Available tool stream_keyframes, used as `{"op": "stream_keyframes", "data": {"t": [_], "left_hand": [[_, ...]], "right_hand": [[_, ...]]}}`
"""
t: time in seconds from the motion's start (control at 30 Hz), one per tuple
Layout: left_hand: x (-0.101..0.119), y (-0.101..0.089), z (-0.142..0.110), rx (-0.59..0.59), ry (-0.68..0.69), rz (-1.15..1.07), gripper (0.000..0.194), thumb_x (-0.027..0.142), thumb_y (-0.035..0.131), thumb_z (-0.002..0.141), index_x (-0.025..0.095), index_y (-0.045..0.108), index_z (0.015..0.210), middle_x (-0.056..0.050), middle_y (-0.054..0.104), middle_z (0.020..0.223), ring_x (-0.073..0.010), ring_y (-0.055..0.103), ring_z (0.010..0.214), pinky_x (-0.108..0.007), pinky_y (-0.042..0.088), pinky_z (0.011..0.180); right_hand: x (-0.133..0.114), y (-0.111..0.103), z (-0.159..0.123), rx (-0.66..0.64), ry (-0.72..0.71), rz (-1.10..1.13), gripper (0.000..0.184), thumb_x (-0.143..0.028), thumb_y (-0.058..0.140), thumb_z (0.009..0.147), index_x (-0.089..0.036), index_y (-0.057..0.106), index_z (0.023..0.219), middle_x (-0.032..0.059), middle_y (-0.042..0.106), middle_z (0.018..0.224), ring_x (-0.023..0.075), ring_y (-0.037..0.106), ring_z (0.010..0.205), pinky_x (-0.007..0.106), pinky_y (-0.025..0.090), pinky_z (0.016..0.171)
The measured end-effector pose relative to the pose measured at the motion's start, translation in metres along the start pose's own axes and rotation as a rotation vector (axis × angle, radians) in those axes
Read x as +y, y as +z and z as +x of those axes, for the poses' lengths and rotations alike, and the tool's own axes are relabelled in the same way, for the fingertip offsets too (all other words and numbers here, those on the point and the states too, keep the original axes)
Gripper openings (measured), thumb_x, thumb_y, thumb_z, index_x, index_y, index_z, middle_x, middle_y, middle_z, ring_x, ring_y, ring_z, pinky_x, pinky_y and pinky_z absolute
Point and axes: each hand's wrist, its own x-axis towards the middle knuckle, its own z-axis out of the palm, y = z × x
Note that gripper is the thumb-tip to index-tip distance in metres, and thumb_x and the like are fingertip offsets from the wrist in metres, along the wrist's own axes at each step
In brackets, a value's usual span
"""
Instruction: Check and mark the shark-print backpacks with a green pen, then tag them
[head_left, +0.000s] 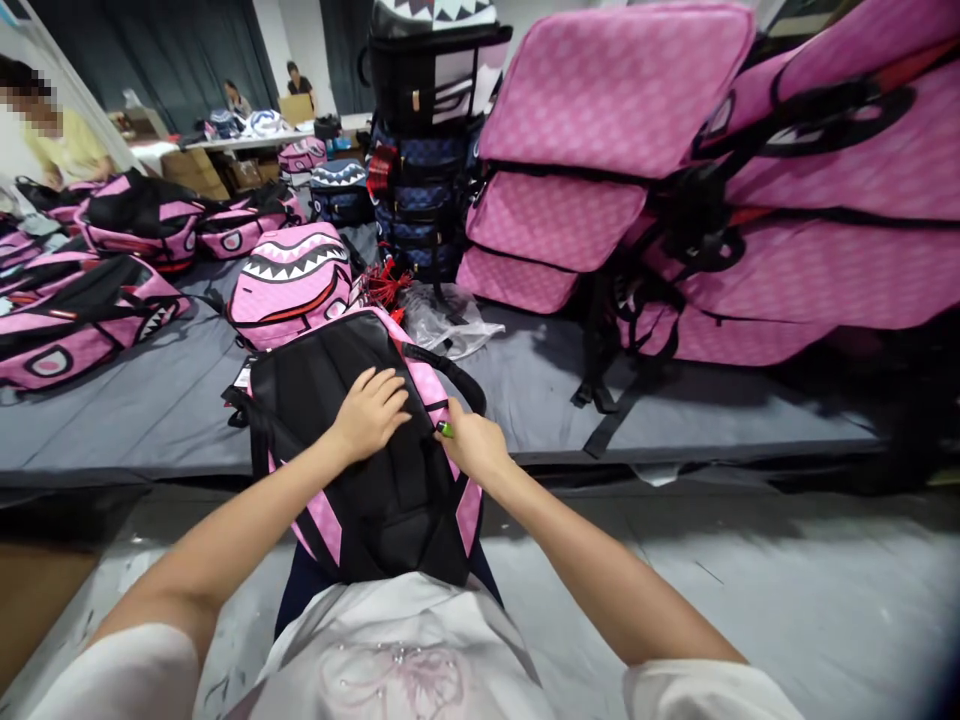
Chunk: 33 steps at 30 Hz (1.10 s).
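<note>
A pink and black backpack (322, 385) lies back-side up, leaning from my lap onto the edge of a grey platform (525, 385). My left hand (369, 410) rests flat on its black back panel, fingers stretched out. At the bag's right edge, my right hand (472, 445) is closed around a small green-tipped object (445, 429) that I cannot name. A black shoulder strap (450, 370) curves just above that hand.
A pink shark-mouth backpack (291, 285) stands behind mine. Tall stacks of pink backpacks (615, 160) fill the right; more lie at left (82, 310). A clear plastic bag (446, 320) and red tags (386, 285) lie on the platform. Other people work at the back.
</note>
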Motion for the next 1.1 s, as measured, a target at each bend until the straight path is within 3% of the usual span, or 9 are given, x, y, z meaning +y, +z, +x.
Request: {"op": "stream_keyframes", "data": {"t": [0.1,0.17,0.33,0.47,0.6,0.73,0.87,1.0,1.1], "left_hand": [[-0.015,-0.002,0.059,-0.132,0.003,0.054,0.035,0.039,0.050,0.102,0.013,0.074,0.102,-0.018,0.075,0.107,-0.0303,0.068,0.105,-0.049,0.044,0.102],[-0.013,-0.002,0.079,-0.161,0.021,0.068,0.042,0.042,0.045,0.104,0.012,0.074,0.096,-0.018,0.074,0.093,-0.0291,0.069,0.091,-0.047,0.044,0.089],[-0.006,-0.007,0.089,-0.196,0.168,0.084,0.048,0.051,0.043,0.104,0.016,0.074,0.097,-0.014,0.075,0.093,-0.0261,0.067,0.089,-0.044,0.039,0.085],[-0.047,-0.011,0.096,-0.152,0.212,0.203,0.051,0.054,0.045,0.103,0.017,0.073,0.082,-0.010,0.074,0.082,-0.0256,0.065,0.083,-0.051,0.041,0.094],[-0.078,-0.012,0.098,-0.026,0.232,0.253,0.050,0.052,0.041,0.105,0.019,0.072,0.085,-0.004,0.070,0.081,-0.0213,0.061,0.082,-0.058,0.038,0.108],[-0.043,-0.008,0.087,-0.012,0.333,0.226,0.046,0.061,0.058,0.096,0.017,0.072,0.092,-0.005,0.069,0.088,-0.0233,0.059,0.091,-0.060,0.041,0.111],[0.001,0.000,0.075,-0.069,0.359,0.117,0.037,0.050,0.073,0.088,0.014,0.072,0.099,-0.009,0.069,0.091,-0.0270,0.060,0.094,-0.059,0.046,0.107],[0.010,0.006,0.068,-0.051,0.299,0.075,0.036,0.047,0.073,0.088,0.015,0.070,0.102,-0.011,0.070,0.098,-0.0295,0.060,0.099,-0.066,0.044,0.109],[0.009,0.009,0.060,-0.009,0.260,0.046,0.029,0.042,0.072,0.089,0.015,0.069,0.101,-0.010,0.069,0.099,-0.0291,0.060,0.102,-0.068,0.042,0.113]], "right_hand": [[0.004,-0.007,0.001,0.026,-0.004,-0.011,0.039,-0.032,0.054,0.101,-0.014,0.052,0.136,0.0149,0.078,0.109,0.0289,0.076,0.100,0.031,0.052,0.076],[0.011,-0.013,-0.002,0.044,0.000,-0.019,0.037,-0.032,0.053,0.101,-0.016,0.053,0.135,0.0147,0.078,0.109,0.0292,0.076,0.100,0.031,0.051,0.076],[0.037,-0.019,-0.015,0.084,0.063,-0.053,0.044,-0.034,0.052,0.102,-0.019,0.049,0.143,0.0145,0.079,0.104,0.0309,0.077,0.097,0.031,0.049,0.072],[0.049,-0.004,-0.023,0.066,0.108,-0.047,0.045,-0.029,0.053,0.101,-0.019,0.050,0.144,0.0143,0.079,0.102,0.0315,0.077,0.096,0.031,0.048,0.069],[0.060,0.009,-0.023,0.067,0.084,0.045,0.031,-0.025,0.055,0.098,-0.018,0.064,0.127,0.0136,0.079,0.107,0.0313,0.076,0.095,0.032,0.048,0.069],[0.077,0.003,-0.022,0.178,0.066,0.445,0.031,-0.034,0.059,0.098,-0.018,0.069,0.121,0.0106,0.080,0.099,0.0283,0.076,0.092,0.033,0.052,0.073],[0.084,-0.024,-0.033,0.349,-0.039,0.840,0.049,-0.057,0.055,0.098,-0.020,0.067,0.127,0.0066,0.079,0.096,0.0238,0.075,0.083,0.033,0.055,0.074],[0.074,-0.039,-0.038,0.188,-0.062,0.984,0.066,-0.076,0.045,0.095,-0.018,0.074,0.107,0.0026,0.069,0.061,0.0184,0.066,0.055,0.029,0.049,0.055],[0.065,-0.034,-0.032,0.217,-0.050,1.242,0.070,-0.080,0.054,0.087,-0.017,0.074,0.108,0.0027,0.071,0.064,0.0159,0.063,0.052,0.027,0.049,0.050]]}}
